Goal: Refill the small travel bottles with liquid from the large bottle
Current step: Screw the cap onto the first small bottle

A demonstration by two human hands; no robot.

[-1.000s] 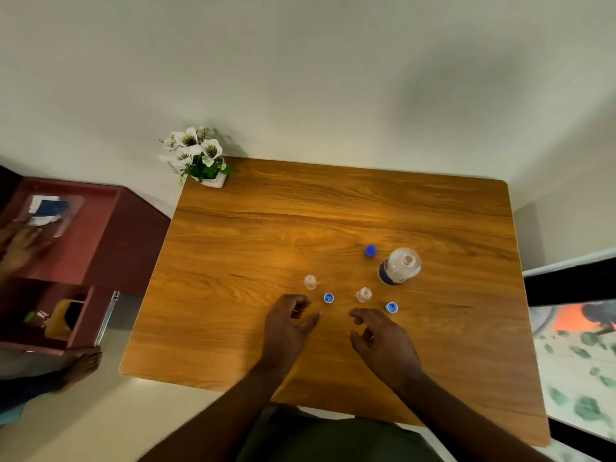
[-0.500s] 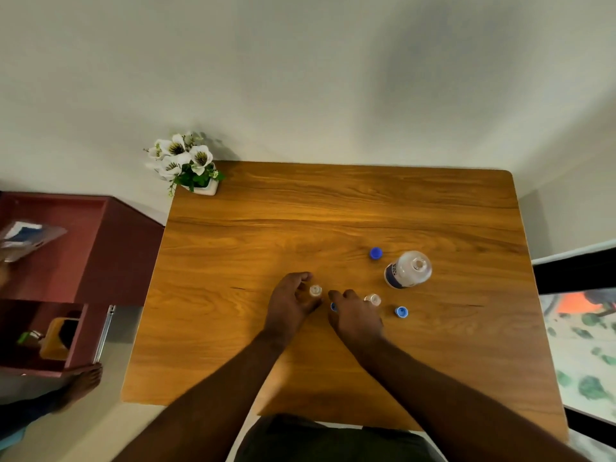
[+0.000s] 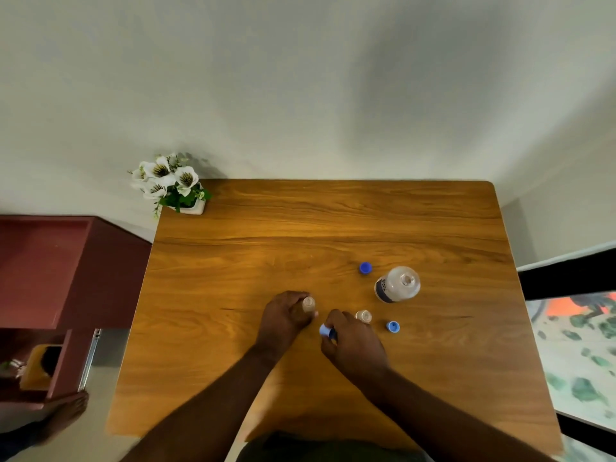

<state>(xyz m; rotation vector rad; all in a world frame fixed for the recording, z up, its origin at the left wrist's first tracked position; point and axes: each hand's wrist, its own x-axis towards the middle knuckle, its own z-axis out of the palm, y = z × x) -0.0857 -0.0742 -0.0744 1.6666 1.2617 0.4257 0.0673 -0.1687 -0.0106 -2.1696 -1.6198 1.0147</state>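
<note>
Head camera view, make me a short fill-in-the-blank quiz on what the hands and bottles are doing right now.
1. The left hand grips a small ____.
2. The right hand pinches a light blue ____.
3. The large bottle stands with its cap ____.
4. The dark blue cap lies on the ____.

Missing words: bottle; cap; off; table

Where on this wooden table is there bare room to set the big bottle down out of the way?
Bare wood lies along the far edge, between the white flower pot and the right corner, and across the left side of the wooden table. It is crowded around the large clear bottle, dark blue cap, light blue cap and both hands.
</note>
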